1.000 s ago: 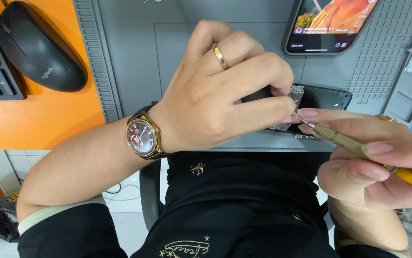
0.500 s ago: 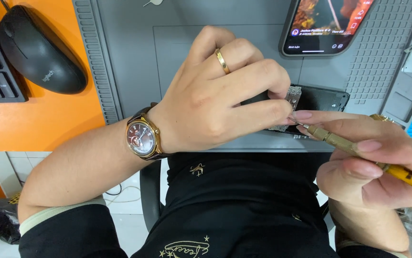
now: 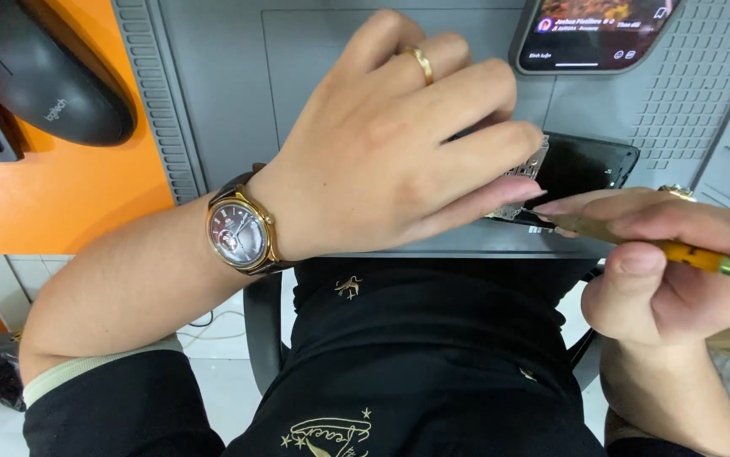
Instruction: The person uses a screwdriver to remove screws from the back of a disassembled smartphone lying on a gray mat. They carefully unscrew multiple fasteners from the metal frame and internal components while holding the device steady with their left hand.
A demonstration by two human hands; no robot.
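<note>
Pressing down, the left hand (image 3: 399,161) is gripping a dark phone (image 3: 581,169) on the grey mat (image 3: 212,101). Right-hand fingers (image 3: 636,262) are pinching a yellow-handled tool (image 3: 678,251) against its near edge.

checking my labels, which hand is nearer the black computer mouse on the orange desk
Left. The left hand lies mid-mat on the dark opened phone, right of the black computer mouse; the right hand sits farther right, holding a yellow-handled screwdriver.

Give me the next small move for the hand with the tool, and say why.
Probably ease the screwdriver tip a little further in at the opened phone: the right hand already aims it there, and the left hand pins the phone to the grey mat.
</note>
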